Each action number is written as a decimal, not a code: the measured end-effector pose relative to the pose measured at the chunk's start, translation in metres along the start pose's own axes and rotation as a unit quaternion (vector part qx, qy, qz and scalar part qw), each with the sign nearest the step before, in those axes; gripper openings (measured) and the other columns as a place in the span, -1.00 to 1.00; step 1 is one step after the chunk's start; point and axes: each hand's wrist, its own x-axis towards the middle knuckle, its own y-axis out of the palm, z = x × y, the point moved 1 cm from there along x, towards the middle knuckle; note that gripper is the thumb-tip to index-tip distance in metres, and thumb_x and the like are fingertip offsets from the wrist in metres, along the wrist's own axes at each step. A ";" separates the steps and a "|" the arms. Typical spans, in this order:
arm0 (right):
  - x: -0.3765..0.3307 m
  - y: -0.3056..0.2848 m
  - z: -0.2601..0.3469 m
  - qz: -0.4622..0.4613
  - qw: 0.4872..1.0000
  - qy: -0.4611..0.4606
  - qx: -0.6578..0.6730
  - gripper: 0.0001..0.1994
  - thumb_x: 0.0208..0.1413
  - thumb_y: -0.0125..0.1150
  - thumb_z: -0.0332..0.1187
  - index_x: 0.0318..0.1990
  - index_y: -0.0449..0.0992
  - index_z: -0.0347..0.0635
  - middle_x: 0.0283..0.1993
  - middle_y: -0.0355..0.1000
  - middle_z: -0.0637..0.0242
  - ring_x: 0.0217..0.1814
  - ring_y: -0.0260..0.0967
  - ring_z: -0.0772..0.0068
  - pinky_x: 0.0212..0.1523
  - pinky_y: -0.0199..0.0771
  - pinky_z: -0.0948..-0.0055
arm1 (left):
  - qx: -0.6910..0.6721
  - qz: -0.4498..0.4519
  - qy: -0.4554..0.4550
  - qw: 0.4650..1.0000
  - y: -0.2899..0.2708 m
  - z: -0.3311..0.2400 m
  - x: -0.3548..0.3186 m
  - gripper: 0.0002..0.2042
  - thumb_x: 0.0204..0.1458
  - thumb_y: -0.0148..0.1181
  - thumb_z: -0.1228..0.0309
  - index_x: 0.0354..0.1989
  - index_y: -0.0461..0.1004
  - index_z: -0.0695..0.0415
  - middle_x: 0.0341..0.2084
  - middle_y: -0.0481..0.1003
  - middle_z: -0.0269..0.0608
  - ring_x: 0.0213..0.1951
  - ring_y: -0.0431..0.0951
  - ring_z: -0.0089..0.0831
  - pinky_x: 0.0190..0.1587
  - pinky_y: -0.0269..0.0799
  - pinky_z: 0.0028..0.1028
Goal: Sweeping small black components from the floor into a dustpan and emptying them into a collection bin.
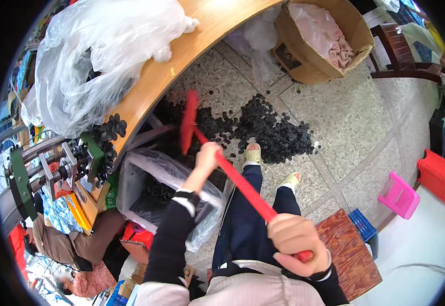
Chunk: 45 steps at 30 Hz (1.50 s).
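Note:
Both my hands are wrapped round the red handle of a broom that slants across the picture, with its head smeared by motion. My left hand grips it near the head, and my right hand closes round the handle's end. Beyond my feet lies a heap of small black round pieces. More of them spread left toward the table, around the broom's head. Beside my left forearm stands a container lined with a clear plastic bag, holding black pieces.
A wooden table bears plastic bags and a machine on the left. A cardboard box with pale pink pieces stands far off. At right are a pink stool, a red basket and a wooden stool. Two people sit left.

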 end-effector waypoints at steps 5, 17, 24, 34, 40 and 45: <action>-0.062 -0.038 0.065 -0.161 0.986 0.000 -0.036 -0.87 -0.44 0.03 -0.65 -0.78 0.20 -0.31 -0.72 0.16 0.20 -0.68 0.15 0.18 -0.54 0.17 0.32 | -0.048 0.022 0.087 0.995 0.092 -0.130 0.047 -0.95 -0.34 0.06 0.44 -0.74 0.40 0.09 -0.60 0.35 -0.15 -0.37 0.40 -0.17 -0.40 0.34 -0.26; -0.103 -0.069 0.128 -0.193 0.971 -0.139 0.029 -0.69 -0.20 -0.05 -0.63 -0.83 0.03 -0.24 -0.81 0.02 0.25 -0.77 0.00 0.24 -0.57 0.08 0.36 | 0.021 0.054 0.139 0.989 -0.009 -0.215 0.031 -0.88 -0.34 0.12 0.33 -0.68 0.46 0.10 -0.62 0.44 -0.25 -0.44 0.45 -0.15 -0.38 0.36 -0.24; -0.052 -0.041 0.002 -0.243 0.949 -0.197 -0.043 -0.81 -0.17 0.07 -0.58 -0.71 0.22 -0.30 -0.56 0.34 0.11 -0.50 0.30 0.20 -0.47 0.28 0.43 | 0.069 -0.138 0.188 0.970 -0.045 -0.120 0.056 -0.97 -0.25 0.03 0.48 -0.58 0.36 0.13 -0.60 0.37 -0.13 -0.51 0.36 -0.27 -0.43 0.27 -0.37; -0.126 -0.036 -0.026 -0.216 0.966 -0.128 -0.056 -0.69 -0.05 -0.07 -0.58 -0.75 0.03 -0.31 -0.72 -0.04 0.17 -0.63 -0.03 0.14 -0.53 0.00 0.30 | -0.011 0.043 0.239 0.970 0.076 -0.111 0.061 -0.92 -0.46 0.11 0.38 -0.79 0.42 0.11 -0.70 0.40 -0.13 -0.51 0.43 -0.16 -0.41 0.33 -0.29; -0.227 -0.048 0.064 -0.313 0.942 -0.047 -0.108 -0.89 -0.27 0.04 -0.66 -0.71 0.30 -0.34 -0.64 0.28 0.17 -0.53 0.29 0.15 -0.27 0.30 0.28 | -0.034 0.123 0.328 0.936 0.120 -0.265 0.012 -0.88 -0.39 0.10 0.39 -0.66 0.42 0.16 -0.59 0.39 -0.10 -0.38 0.40 -0.13 -0.32 0.29 -0.26; -0.284 -0.069 0.080 -0.311 0.947 -0.010 -0.080 -0.85 -0.32 0.01 -0.65 -0.78 0.25 -0.29 -0.72 0.22 0.24 -0.63 0.23 0.26 -0.36 0.30 0.29 | 0.031 0.175 0.210 0.961 0.124 -0.319 -0.012 -0.93 -0.34 0.08 0.42 -0.67 0.41 0.14 -0.59 0.40 -0.16 -0.34 0.41 -0.17 -0.30 0.34 -0.26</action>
